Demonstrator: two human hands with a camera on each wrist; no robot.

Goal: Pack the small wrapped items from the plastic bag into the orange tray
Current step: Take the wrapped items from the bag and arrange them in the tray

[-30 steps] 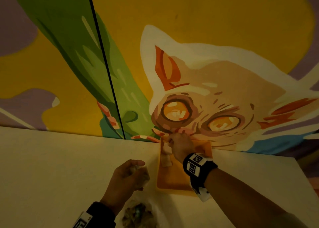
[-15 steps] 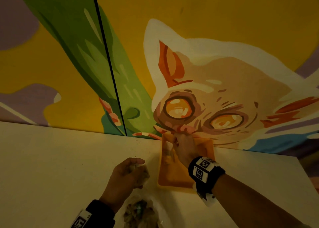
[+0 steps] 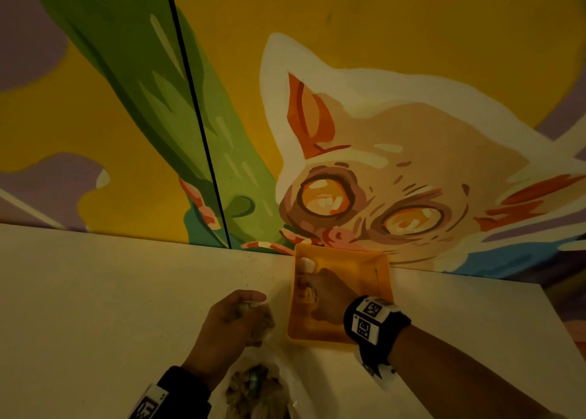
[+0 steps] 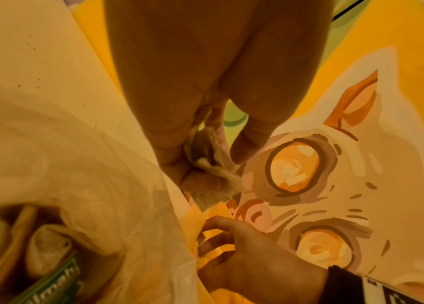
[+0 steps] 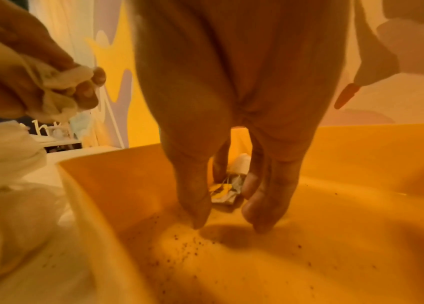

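Right hand (image 3: 320,295) reaches down into shallow orange plastic tray (image 3: 382,279) at table's far edge, fingers relaxed and spread over small wrapped items (image 5: 227,191) near tray's far-left corner, apparently not gripping. Left hand (image 3: 234,318) curls around crumpled pale wrapped item (image 4: 211,164) above clear plastic bag (image 3: 253,387) at near edge.

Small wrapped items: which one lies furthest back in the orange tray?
The small white wrapped item, alone in the orange plastic tray's far left corner, beyond the right hand.

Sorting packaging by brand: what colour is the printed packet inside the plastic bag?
Green packet with white lettering; clearest in the left wrist view.
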